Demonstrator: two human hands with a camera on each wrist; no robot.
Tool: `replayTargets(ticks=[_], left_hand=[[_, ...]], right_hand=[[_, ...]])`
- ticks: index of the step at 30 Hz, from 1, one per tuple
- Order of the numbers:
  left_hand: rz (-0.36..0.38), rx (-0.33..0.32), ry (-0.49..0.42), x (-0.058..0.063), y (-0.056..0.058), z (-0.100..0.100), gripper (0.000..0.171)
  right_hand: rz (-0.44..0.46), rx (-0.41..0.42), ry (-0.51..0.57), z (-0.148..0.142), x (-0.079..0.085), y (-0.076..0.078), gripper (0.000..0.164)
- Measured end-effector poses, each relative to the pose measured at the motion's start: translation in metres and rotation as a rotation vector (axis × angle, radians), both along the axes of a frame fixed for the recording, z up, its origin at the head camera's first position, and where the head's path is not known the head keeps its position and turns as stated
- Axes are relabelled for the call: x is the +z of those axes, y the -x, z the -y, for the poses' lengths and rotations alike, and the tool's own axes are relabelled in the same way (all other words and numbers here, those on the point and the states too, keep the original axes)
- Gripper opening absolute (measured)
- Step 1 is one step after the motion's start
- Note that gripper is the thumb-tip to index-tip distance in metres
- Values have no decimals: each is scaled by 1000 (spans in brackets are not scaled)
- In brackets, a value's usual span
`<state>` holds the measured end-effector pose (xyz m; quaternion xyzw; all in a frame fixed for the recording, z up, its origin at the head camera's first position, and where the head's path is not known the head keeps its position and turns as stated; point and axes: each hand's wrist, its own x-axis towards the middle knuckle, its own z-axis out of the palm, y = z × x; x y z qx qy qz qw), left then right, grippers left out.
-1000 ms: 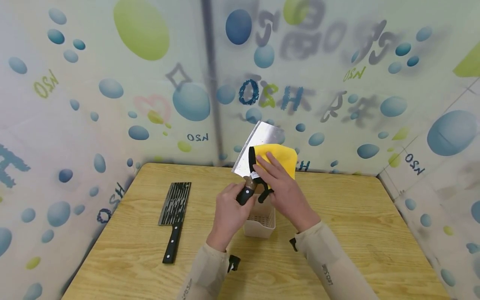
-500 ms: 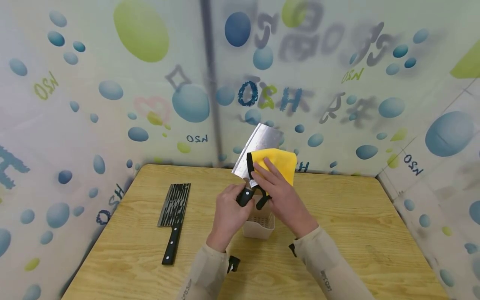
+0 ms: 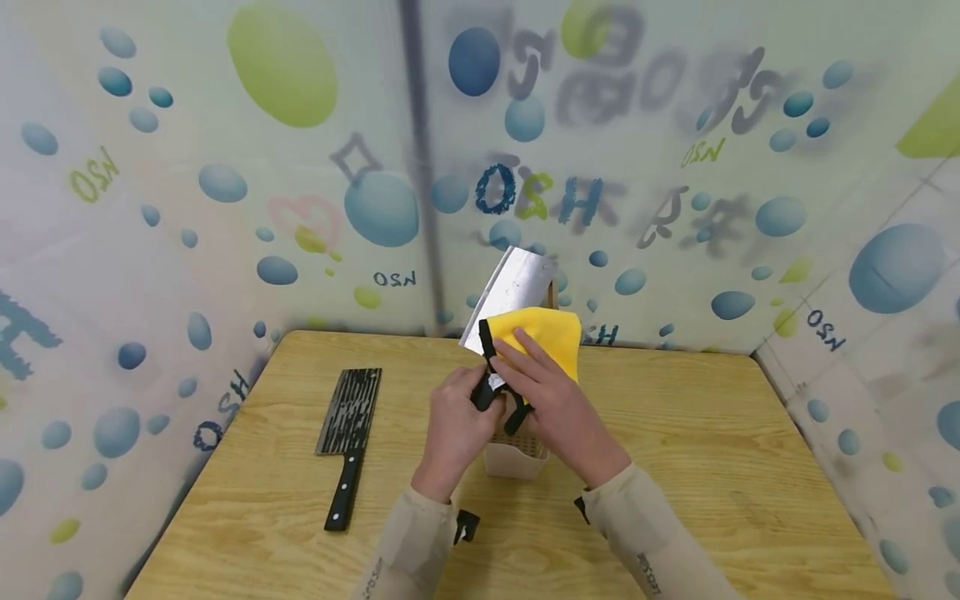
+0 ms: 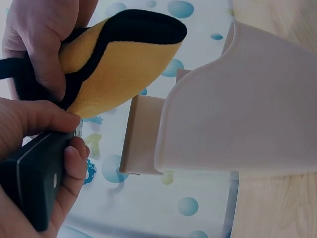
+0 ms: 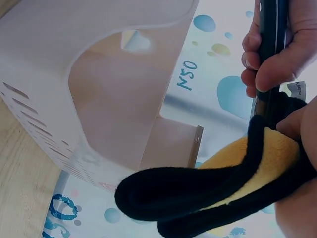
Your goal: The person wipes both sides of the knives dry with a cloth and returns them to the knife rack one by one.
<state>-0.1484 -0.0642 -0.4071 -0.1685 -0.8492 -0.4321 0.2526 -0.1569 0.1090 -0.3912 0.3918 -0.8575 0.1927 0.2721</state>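
Note:
In the head view my left hand (image 3: 462, 425) grips the black handle (image 4: 37, 173) of a cleaver, its shiny blade (image 3: 513, 287) tilted up and away. My right hand (image 3: 558, 408) holds a yellow cloth (image 3: 543, 329) with black edging over the lower blade, close to the handle. Its fingers lie across the top of the cloth, and the right wrist view shows the folded black hem (image 5: 173, 193) hanging beneath. The cloth hides part of the blade. Another cleaver (image 3: 350, 433), dark with pale streaks and a black handle, lies on the table to the left.
Below both hands a pale slotted holder (image 3: 516, 460) stands on the wooden table (image 3: 697, 467), partly hidden by them. A patterned wall covering (image 3: 637, 167) rises behind the table's back edge and along both sides.
My right hand and the cloth have slid down and slightly left along the blade toward the handle. The left hand keeps its grip with little movement.

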Motion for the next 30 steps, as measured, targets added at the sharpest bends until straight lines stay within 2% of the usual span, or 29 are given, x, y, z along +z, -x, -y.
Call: replayTargets(ticks=[11,20,24,30], left_hand=[[-6,-13,-8,0,-2,-1,25],[17,-24,-22,-1,-3,-2,26],[27,-29,-31,-1,-3,-1,27],[43,-28,-38,0,-3,1,25]], right_hand=[[-9,-45,12,-6,2,14,77],[46,-120,-14,-14,9,26,76],[56,-131,-15,-15,10,26,78],[38,-99,-5,-10,9,22,79]])
